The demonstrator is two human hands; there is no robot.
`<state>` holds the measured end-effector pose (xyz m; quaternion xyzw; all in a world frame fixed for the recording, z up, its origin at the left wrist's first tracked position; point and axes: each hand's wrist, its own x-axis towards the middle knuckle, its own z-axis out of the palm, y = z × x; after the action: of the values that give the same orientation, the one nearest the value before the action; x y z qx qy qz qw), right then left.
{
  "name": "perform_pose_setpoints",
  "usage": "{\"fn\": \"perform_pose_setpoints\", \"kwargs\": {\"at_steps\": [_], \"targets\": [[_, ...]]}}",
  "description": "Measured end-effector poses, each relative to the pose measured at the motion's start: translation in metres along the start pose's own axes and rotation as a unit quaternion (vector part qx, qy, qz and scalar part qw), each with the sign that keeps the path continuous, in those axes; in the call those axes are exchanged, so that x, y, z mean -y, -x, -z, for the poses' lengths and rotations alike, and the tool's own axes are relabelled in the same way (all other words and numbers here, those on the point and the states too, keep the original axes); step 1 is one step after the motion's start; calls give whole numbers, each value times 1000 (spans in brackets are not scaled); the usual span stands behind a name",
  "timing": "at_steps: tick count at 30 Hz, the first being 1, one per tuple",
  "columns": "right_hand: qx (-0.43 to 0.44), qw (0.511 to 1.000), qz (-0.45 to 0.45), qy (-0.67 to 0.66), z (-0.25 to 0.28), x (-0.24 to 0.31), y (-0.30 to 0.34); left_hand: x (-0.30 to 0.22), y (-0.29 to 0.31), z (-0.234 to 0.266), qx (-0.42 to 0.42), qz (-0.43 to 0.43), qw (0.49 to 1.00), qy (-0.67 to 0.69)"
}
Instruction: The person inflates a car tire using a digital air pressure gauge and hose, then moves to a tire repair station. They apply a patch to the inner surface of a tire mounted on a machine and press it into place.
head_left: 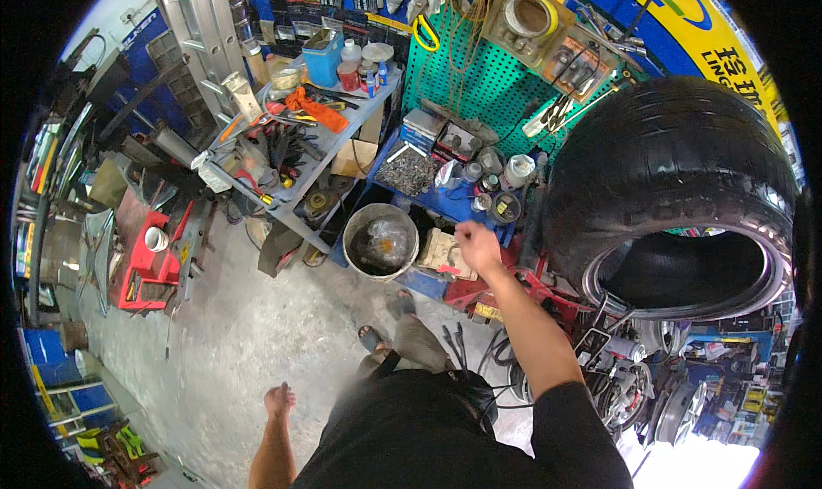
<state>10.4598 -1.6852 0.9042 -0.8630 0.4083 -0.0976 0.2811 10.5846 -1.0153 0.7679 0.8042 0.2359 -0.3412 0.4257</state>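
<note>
My right hand [479, 247] reaches forward above a dirty beige box [447, 254]. Its fingers are curled in; whether anything small is between them I cannot make out. Just left of that box stands a round grey bucket [352, 256] with dark, murky contents. My left hand [279, 399] hangs low over the floor, away from any object, its fingers loosely bent and apart with nothing in them. Beyond the right hand is a blue shelf [458, 208] with a tray of small metal pieces [407, 173], several jars and a white tub [519, 171].
A large black tyre [676, 159] stands close on the right, beside red metal equipment [548, 301]. At the back left, a grey workbench [295, 193] carries tools and an orange cloth [317, 110]. A red stand [147, 271] and concrete floor [248, 318] lie left.
</note>
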Motion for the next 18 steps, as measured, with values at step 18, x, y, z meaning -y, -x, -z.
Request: {"fn": "perform_pose_setpoints", "kwargs": {"at_steps": [18], "targets": [[93,962,-138,216,-134,-107,-264,-79,139,-34,-19,133,988,-78]]}}
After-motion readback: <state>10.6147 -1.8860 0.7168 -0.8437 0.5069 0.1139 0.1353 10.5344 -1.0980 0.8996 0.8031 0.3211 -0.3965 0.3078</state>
